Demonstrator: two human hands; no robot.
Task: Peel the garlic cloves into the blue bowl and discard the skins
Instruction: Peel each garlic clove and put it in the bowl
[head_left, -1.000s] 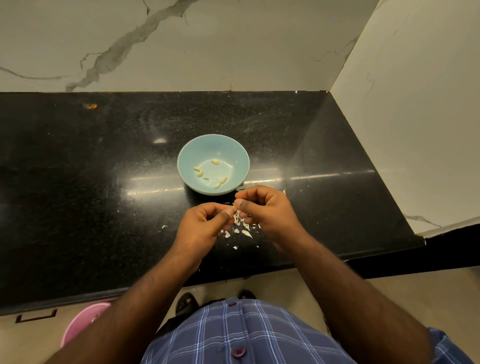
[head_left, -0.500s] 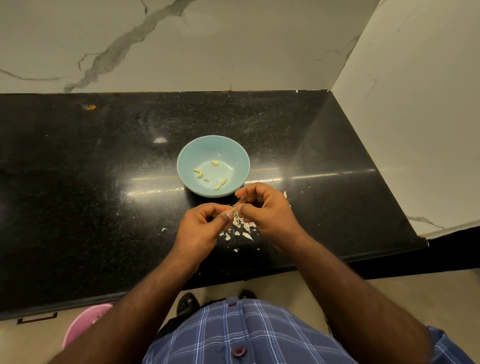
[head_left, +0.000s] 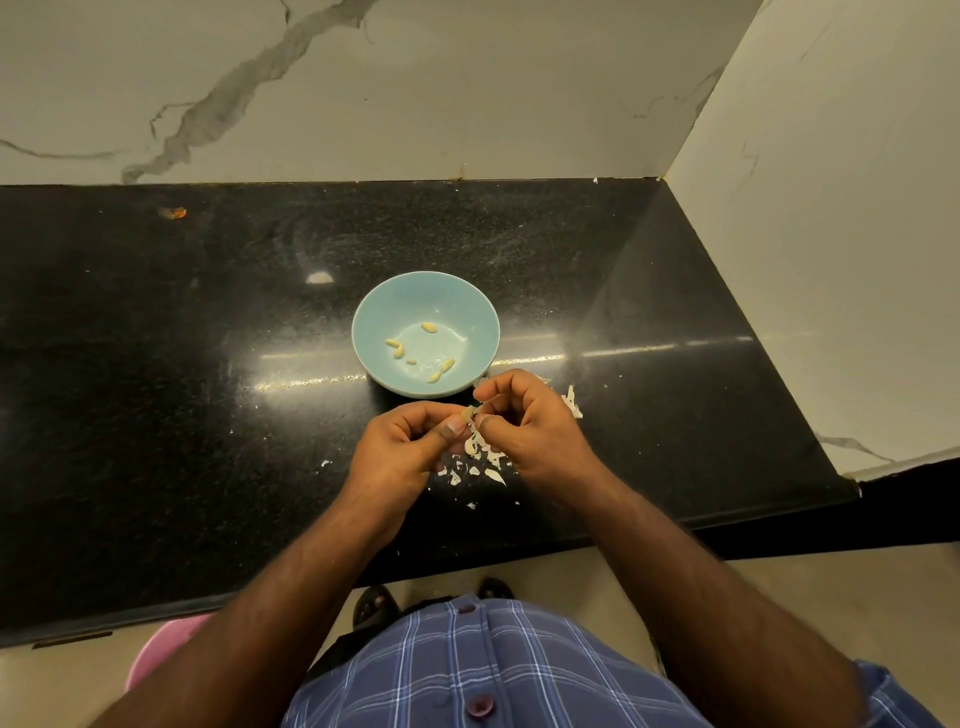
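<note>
Head view, right hand (head_left: 535, 434) lifted slightly nearer blue bowl (head_left: 470, 317), both grips, left hand (head_left: 402, 452) too, pinching garlic clove (head_left: 470, 413), peeled cloves (head_left: 435, 364) in bowl

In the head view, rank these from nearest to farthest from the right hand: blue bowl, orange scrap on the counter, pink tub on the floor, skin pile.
From the right hand:
1. Skin pile, on the counter just under and beside the fingers.
2. Blue bowl, just beyond the hand, to its left.
3. Pink tub, low on the left, below the counter edge.
4. Orange scrap, far back left near the wall.

no readable text, labels, brands, numbers or signs anywhere
</note>
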